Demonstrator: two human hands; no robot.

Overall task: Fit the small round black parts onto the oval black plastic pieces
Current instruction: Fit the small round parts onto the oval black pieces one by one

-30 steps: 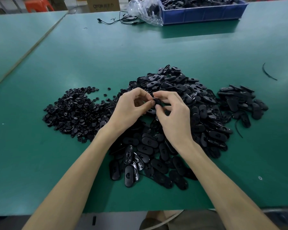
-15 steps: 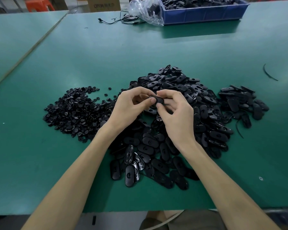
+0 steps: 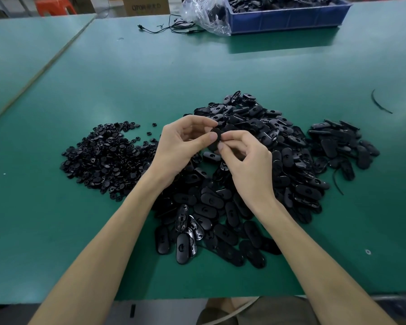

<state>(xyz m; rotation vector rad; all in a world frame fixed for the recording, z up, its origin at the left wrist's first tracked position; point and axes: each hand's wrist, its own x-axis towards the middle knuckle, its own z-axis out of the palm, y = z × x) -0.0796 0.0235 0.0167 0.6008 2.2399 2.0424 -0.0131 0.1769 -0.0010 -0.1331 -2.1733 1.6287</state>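
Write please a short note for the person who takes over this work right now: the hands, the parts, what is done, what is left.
Left hand: pinches one oval piece, held up above the heaps.
Right hand: pinches the same piece from the right side.
Round parts: loose heap on the table, left of the hands.
Oval pieces: big heap under and right of the hands; a smaller heap lies further right.
Done: cannot tell whether the held piece has its round part, nor which heap is finished.
Left: probably most of both heaps.
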